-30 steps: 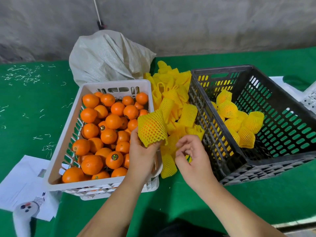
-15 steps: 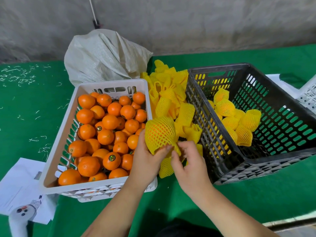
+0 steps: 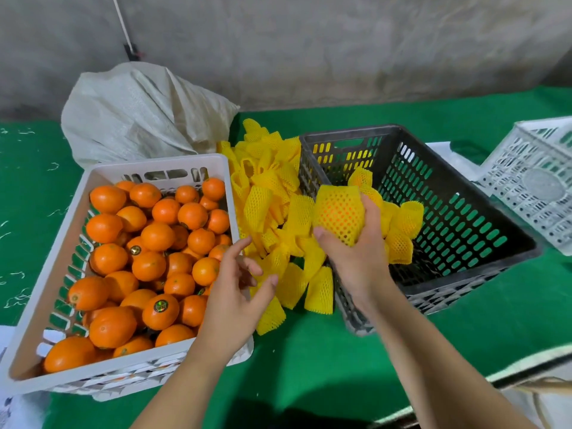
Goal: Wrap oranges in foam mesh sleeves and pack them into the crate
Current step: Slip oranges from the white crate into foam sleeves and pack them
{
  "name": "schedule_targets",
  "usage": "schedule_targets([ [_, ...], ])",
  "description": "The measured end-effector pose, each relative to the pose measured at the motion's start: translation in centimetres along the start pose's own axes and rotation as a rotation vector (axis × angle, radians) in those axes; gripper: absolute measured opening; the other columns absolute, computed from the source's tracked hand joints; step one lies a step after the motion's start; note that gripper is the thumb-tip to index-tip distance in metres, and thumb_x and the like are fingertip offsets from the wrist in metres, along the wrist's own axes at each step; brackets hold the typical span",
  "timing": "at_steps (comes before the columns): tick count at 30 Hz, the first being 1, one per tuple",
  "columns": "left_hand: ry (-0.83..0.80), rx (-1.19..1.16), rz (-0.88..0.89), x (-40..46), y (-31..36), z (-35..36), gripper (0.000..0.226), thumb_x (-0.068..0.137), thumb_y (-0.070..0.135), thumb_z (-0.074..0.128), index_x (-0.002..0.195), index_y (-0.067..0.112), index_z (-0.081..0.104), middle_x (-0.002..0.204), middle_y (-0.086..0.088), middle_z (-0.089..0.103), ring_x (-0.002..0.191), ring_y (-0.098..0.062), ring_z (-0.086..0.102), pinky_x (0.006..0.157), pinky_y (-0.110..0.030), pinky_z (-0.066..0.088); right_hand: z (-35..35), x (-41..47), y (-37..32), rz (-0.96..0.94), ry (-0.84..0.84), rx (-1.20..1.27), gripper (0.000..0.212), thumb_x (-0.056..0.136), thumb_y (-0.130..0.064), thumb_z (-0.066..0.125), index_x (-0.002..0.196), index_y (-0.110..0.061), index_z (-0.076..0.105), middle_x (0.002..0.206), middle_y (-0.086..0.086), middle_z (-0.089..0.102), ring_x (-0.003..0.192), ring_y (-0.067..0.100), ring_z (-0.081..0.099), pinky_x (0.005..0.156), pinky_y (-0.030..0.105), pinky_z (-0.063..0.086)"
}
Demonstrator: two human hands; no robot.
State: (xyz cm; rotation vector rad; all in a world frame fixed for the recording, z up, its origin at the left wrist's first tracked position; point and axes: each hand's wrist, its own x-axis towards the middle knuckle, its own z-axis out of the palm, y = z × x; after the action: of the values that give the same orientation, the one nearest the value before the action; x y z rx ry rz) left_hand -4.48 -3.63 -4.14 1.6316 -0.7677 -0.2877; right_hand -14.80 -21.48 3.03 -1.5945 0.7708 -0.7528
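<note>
left hand [image 3: 235,292] loosely spread, right hand [image 3: 356,252] raised, gripping

Sleeved orange [image 3: 339,216] in right hand [image 3: 356,252] above black crate [image 3: 483,193].

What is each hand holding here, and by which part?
The right hand grips a sleeved orange from below, round its lower half. The left hand holds nothing, fingers loosely spread.

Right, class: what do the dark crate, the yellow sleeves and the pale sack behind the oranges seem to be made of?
Dark crate: probably moulded plastic, matt, judging by its rigid slotted walls.
Yellow sleeves: likely soft foam netting; open mesh, crumpled shapes.
Pale sack: looks like woven plastic fabric, slightly glossy, with a fine weave and creases.
</note>
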Motion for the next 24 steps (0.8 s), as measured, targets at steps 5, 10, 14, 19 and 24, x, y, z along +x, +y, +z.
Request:
schedule_targets([
  [5, 0.072, -0.116, -0.106, 0.7, 0.0, -0.1, 0.05, 0.103, 0.012, 0.063, 0.143, 0.034, 0.042, 0.093, 0.005, 0.061, 0.092, -0.004, 0.066, 0.082, -0.016, 0.051, -4.6, 8.5, 1.1, 0.098, 0.248, -0.174, 0.094, 0.083, -0.009, 0.075, 0.151, -0.046, 0.022, 0.144, 0.01, 0.045, 0.115, 0.024, 0.052, 0.091, 0.044, 0.049],
  [10, 0.091, -0.161, -0.172, 0.8, -0.2, -0.3, 0.043, 0.106, 0.017, 0.06, 0.141, 0.038, 0.046, 0.093, 0.006, 0.061, 0.093, -0.005, 0.067, 0.084, -0.017, 0.052, -4.1, 10.9, 2.1, 0.24, 0.134, -0.36, 0.11, 0.087, -0.035, 0.072, 0.157, -0.048, -0.011, 0.17, -0.007, -0.011, 0.156, 0.033, 0.004, 0.119, 0.058, 0.022],
  [14, 0.095, -0.073, -0.182, 1.1, -0.1, 0.1, 0.023, 0.108, 0.023, 0.057, 0.125, 0.037, 0.062, 0.088, 0.007, 0.064, 0.067, -0.008, 0.054, 0.058, -0.018, 0.044, -1.1, 8.8, 3.2, -0.132, -0.071, -0.816, 0.097, 0.087, -0.052, 0.062, 0.159, -0.045, -0.003, 0.169, -0.008, -0.018, 0.156, 0.032, -0.009, 0.121, 0.058, 0.011],
  [19, 0.103, -0.026, -0.177, 1.3, 0.2, 0.7, 0.017, 0.108, 0.019, 0.056, 0.116, 0.029, 0.068, 0.087, 0.016, 0.068, 0.065, -0.004, 0.054, 0.056, -0.02, 0.043, 2.0, 6.0, 5.3, -0.44, -0.331, -1.22, 0.064, 0.092, -0.052, 0.057, 0.151, -0.035, 0.037, 0.17, 0.005, 0.006, 0.153, 0.034, 0.012, 0.118, 0.053, 0.024],
  [24, 0.198, -0.237, -0.407, 2.6, 0.4, -2.8, 0.019, 0.107, 0.02, 0.058, 0.111, 0.029, 0.073, 0.095, 0.005, 0.076, 0.081, -0.008, 0.068, 0.068, -0.018, 0.056, 6.1, 0.6, 10.4, -0.039, -0.792, -1.037, 0.019, 0.089, -0.044, 0.062, 0.108, -0.04, 0.065, 0.171, 0.003, 0.007, 0.154, 0.029, -0.004, 0.12, 0.052, 0.009],
])
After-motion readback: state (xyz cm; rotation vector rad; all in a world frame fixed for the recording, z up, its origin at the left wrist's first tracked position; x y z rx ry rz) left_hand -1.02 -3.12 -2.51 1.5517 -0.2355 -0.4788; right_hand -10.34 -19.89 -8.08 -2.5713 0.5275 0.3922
